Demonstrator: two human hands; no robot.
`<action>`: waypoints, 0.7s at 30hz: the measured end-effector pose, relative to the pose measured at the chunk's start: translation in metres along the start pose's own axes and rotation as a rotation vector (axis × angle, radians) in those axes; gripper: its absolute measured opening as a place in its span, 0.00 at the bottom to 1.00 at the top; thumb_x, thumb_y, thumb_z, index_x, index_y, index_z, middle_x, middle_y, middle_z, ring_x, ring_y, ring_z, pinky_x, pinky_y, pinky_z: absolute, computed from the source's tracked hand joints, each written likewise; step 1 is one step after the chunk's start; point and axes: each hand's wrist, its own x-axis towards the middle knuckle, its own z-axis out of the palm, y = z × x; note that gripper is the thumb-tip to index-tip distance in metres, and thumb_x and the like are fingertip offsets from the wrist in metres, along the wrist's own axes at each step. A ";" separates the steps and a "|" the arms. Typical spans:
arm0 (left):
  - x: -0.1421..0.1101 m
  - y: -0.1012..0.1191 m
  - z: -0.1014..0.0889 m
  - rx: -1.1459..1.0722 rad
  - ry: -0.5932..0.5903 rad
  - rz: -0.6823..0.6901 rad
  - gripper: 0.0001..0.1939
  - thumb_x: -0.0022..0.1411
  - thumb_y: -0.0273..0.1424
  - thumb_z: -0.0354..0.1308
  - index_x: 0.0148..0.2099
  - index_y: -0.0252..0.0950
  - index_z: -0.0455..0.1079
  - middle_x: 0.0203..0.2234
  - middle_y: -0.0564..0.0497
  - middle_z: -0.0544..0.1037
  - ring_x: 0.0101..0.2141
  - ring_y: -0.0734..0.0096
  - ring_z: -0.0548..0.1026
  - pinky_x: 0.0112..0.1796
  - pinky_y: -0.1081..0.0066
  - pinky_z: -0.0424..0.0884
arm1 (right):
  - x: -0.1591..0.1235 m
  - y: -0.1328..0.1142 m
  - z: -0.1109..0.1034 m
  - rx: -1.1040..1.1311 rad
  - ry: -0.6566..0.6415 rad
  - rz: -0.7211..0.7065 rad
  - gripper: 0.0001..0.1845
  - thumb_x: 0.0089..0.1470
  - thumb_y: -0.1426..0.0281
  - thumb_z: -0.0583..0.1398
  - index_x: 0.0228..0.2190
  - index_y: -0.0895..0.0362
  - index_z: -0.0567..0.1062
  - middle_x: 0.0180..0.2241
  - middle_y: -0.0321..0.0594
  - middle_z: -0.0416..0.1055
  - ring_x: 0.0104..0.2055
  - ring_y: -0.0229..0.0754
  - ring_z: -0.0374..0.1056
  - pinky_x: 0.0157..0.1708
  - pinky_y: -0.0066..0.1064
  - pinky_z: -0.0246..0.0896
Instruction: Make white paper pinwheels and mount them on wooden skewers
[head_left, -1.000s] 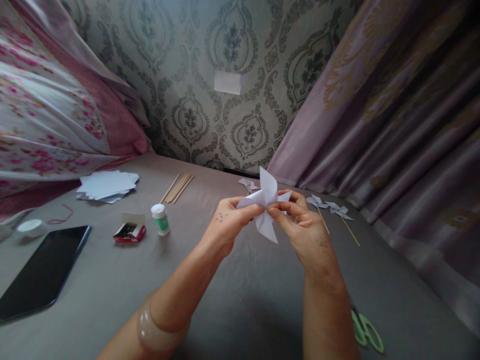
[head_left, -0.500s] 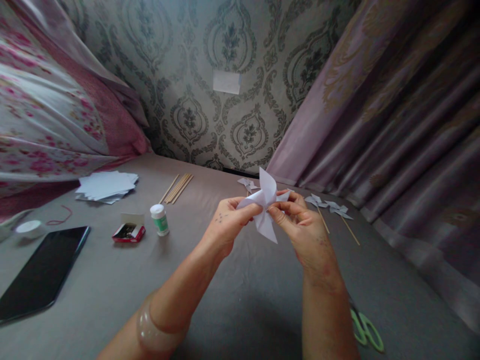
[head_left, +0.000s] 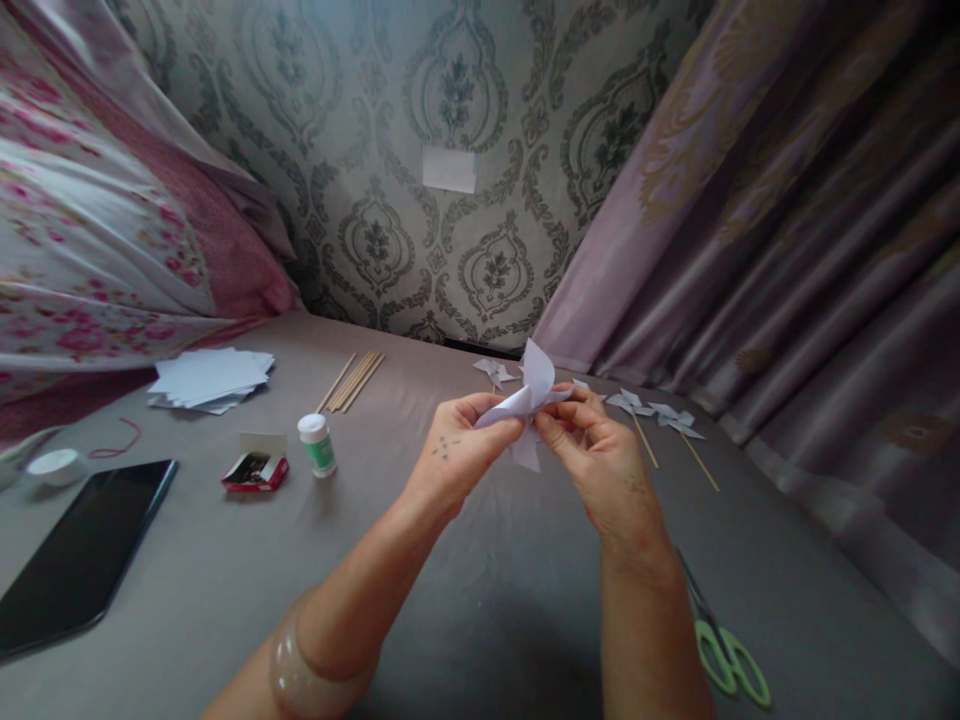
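Between my two hands, above the middle of the grey surface, is a white paper pinwheel with curled blades. My left hand grips its left side, thumb on top. The fingers of my right hand pinch it close to the centre; whether they also hold a pin is too small to tell. The pinwheel is tilted, one blade up and one hanging below my fingers. No stick shows on it. Finished-looking pinwheels on sticks lie behind and to the right of my right hand.
Scissors with green handles lie beside my right forearm. Leftward are a glue bottle, an open red box, wooden sticks, stacked white paper, a black phone, a white round object and a red cord.
The pinwheel has tipped, so its blades show more edge-on. Both hands keep their hold on it. More of the scissors shows beside my right forearm.
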 end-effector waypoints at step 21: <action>-0.003 0.005 0.004 -0.031 0.077 0.010 0.06 0.41 0.30 0.63 0.24 0.32 0.73 0.16 0.56 0.67 0.20 0.80 0.61 0.23 0.76 0.56 | 0.000 -0.006 0.003 -0.049 0.009 -0.036 0.09 0.52 0.61 0.64 0.28 0.54 0.77 0.45 0.42 0.66 0.53 0.47 0.62 0.56 0.44 0.55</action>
